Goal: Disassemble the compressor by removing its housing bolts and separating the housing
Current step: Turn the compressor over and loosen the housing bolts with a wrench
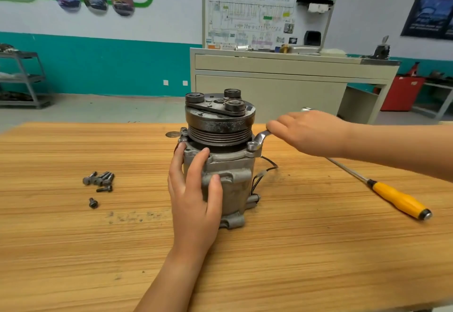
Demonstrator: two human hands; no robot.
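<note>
A grey metal compressor (235, 179) stands upright at the middle of the wooden table (73, 250), its black pulley and clutch (219, 120) on top. My left hand (193, 196) wraps around the front of the housing, fingers curled on its upper flange. My right hand (311, 131) grips the handle of a silver wrench (259, 139), whose ring end sits on a housing bolt (252, 145) at the flange's right corner. Several removed bolts (99, 179) lie in a cluster to the left, with one more bolt (93, 203) just in front of them.
A yellow-handled screwdriver (399, 200) lies on the table at the right, its shaft passing under my right forearm. Black wires (263, 174) hang off the compressor's right side. Beyond the table stand a beige training bench (282, 79), a metal shelf (22, 79) and a red cabinet (402, 93).
</note>
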